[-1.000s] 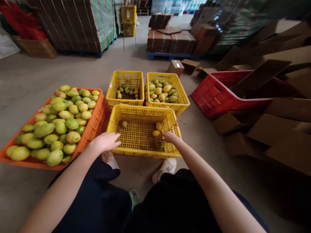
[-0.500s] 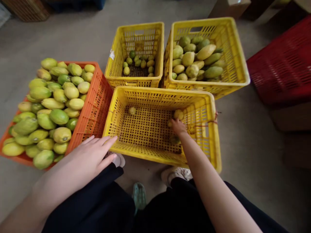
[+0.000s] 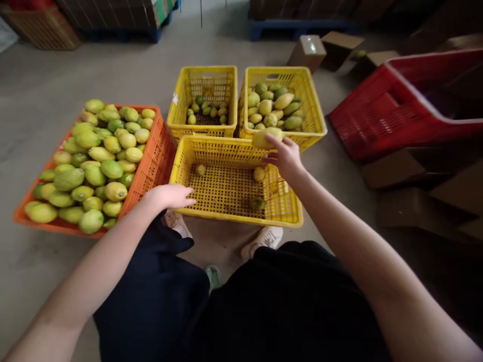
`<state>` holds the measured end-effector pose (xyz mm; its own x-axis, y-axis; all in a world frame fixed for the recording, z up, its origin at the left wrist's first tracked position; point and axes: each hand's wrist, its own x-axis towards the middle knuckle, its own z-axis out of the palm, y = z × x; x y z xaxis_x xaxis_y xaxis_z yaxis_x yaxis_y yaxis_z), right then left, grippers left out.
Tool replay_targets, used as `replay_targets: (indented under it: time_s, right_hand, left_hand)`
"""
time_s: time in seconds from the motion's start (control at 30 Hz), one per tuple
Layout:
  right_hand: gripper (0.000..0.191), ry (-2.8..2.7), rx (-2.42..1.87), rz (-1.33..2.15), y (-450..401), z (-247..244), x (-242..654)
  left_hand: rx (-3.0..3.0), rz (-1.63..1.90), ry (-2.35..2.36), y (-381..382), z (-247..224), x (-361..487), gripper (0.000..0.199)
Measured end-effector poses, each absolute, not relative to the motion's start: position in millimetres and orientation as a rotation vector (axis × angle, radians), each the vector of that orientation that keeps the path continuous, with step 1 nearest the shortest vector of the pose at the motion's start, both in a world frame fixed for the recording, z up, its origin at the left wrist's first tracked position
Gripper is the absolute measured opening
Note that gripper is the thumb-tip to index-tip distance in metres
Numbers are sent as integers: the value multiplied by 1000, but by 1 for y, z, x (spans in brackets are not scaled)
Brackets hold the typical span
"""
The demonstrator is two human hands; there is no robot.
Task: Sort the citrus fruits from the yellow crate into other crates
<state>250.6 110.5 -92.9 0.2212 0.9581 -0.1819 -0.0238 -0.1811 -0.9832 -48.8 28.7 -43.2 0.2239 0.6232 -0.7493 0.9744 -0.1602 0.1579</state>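
Observation:
My right hand (image 3: 289, 158) is closed around a pale yellow papaya (image 3: 267, 138), held above the far right side of the front yellow crate (image 3: 234, 217). In that crate lie a small papaya (image 3: 200, 170) at the left, a yellow one (image 3: 259, 174) at the right and a greenish one (image 3: 258, 203) near the front. My left hand (image 3: 171, 196) is over the crate's near left corner, fingers stretched out, with nothing in it. Whether it touches the rim I cannot tell.
At the left stands an orange crate (image 3: 151, 161) heaped with papayas. Behind are a yellow crate (image 3: 173, 108) with small fruit and another (image 3: 315, 108) with longer fruit. A red crate (image 3: 358, 115) and cardboard boxes (image 3: 394, 168) stand at the right. My shoes (image 3: 264, 241) are just below the front crate.
My right hand has come up from the bottom of the front crate with a papaya and moved toward the back. The view has tilted up. My left hand stays at the near left corner.

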Motion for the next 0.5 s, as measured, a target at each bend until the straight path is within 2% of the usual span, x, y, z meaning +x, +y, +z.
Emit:
replay_targets:
  time_s: [0.1,0.2,0.4,0.5]
  right_hand:
    - [25,-696,-1166,1328,74,-16,252]
    - [19,-662,-973,1368,31,22,257]
    - [35,-545,-938,1320,-17,12,264]
    - [42,-438,-1053,1297,-23,6,270]
  left_hand:
    - [1872,-666,1434,37,-62,-39,52]
    - [1883,-601,1359,39,-78,-21,45]
    - [1784,-438,1240,47,-129,25,16]
    - [1680,-301,1307,63,-172,55,17]
